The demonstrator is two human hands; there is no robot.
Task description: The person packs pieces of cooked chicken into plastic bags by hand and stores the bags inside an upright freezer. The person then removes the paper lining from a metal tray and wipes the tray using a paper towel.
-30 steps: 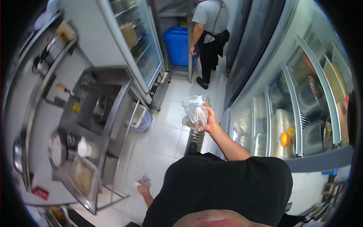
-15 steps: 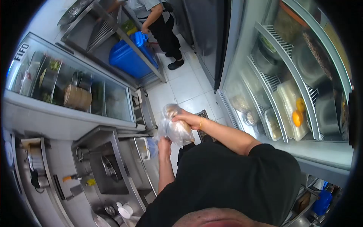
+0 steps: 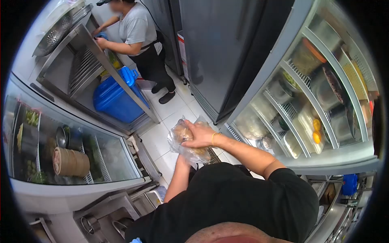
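A crumpled clear plastic bag with brownish contents is held in front of my body. My right hand, with a yellow band at its wrist, grips the bag from above and the right side. My left forearm reaches up to the underside of the bag, and the fingers of that hand are hidden beneath the plastic. The brown contents show through the film on both sides of my right fingers.
A glass-fronted fridge with pans and boxes is at right; another holds bamboo steamers at left. A person in a grey shirt stands by a metal rack and a blue bin. A steel sink is lower left.
My left hand has come up from low at the left to the bag. The view has swung, so the sink has moved down and the left fridge into sight. The other person now reaches to the rack.
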